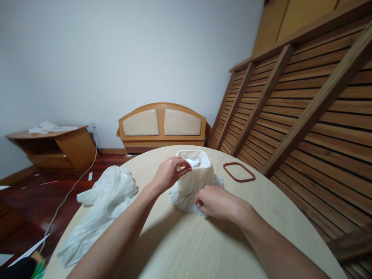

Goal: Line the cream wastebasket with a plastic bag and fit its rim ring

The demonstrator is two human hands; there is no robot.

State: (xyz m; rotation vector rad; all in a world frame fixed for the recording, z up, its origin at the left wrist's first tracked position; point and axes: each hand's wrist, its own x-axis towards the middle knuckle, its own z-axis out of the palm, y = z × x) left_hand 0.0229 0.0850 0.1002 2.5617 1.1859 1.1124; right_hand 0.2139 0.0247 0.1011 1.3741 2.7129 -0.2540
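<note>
While your left hand [168,173] pinches the top edge, your right hand [216,201] is down low by the white bag [188,184]

Since both your arms reach in from the bottom of the frame, this is fairly easy to read. Your left thumb and fingertips are closed on the bag's rim, just right of center. The bag stands upright on the round table [180,244] — squarish open mouth, some crumpled white stuff [193,162] inside, bottom edge flared over the tabletop. Your right hand is loosely curled at its lower front; can't tell if it's actually gripping anything, the fingertips are tucked under. Right of the bag, a reddish-brown ring [247,170] with rounded corners lies flat. Lower left you've got a crumpled white heap [110,197] at the table's edge — near your left forearm. Slatted wood panel [319,139] fills the right side.
</note>
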